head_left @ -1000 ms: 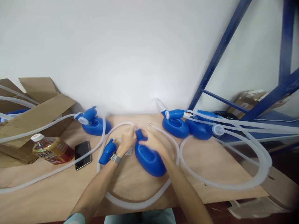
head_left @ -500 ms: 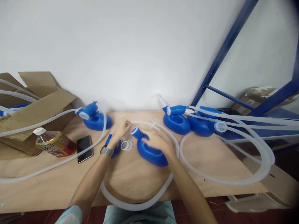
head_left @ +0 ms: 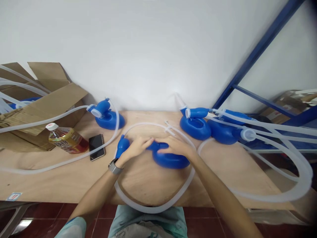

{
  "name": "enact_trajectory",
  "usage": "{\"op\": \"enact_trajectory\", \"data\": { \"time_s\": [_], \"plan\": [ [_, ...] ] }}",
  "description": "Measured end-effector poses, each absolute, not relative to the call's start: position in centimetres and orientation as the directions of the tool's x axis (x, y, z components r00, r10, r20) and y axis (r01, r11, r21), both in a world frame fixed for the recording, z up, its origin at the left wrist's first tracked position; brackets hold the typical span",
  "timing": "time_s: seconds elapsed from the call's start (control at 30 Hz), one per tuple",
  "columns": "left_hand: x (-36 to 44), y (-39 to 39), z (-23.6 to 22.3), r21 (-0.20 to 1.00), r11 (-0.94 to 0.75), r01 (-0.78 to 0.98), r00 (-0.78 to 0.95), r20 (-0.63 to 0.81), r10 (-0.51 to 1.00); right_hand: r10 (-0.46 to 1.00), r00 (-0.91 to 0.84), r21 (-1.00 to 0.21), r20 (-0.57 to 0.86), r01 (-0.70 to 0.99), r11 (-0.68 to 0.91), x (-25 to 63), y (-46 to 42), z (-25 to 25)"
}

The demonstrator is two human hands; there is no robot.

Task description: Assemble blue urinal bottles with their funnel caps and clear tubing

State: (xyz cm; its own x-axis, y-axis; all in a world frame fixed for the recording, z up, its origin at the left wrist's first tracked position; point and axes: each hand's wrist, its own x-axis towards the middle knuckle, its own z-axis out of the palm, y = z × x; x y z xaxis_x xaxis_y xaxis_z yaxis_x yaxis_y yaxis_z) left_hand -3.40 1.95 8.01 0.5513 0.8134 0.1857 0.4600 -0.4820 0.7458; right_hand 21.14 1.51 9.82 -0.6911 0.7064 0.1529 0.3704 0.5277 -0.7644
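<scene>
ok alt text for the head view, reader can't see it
Two hands at a blue bottle on a table, within a loop of translucent tubing. Similar bottles flank them; a drink bottle, phone and cardboard box sit at left.

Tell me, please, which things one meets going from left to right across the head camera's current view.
Drink bottle, phone, wristwatch, left hand, blue container with the right hand on it, blue metal frame.

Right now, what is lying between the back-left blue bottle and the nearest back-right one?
In the head view, a white tube arching on the tabletop, with a small fitting.
</scene>
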Motion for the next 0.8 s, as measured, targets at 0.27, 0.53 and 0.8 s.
{"op": "enact_trajectory", "data": {
  "time_s": [0.27,0.53,0.8],
  "plan": [
    [-9.7,-0.3,7.1,0.698,-0.404,0.591,0.359,0.222,0.907,0.763,-0.624,-0.634,0.168,0.524,0.568,23.7,3.1,8.9],
    [-9.8,-5.8,2.2,0.446,-0.391,0.805,0.263,0.322,0.91,0.764,-0.447,-0.499,0.465,0.581,0.643,16.4,0.3,3.7],
    [-7.4,-8.6,-2.1,0.243,-0.321,0.915,0.232,0.335,0.913,0.797,-0.526,-0.342,0.296,0.721,0.603,10.6,-0.8,-2.1]
  ]
}}
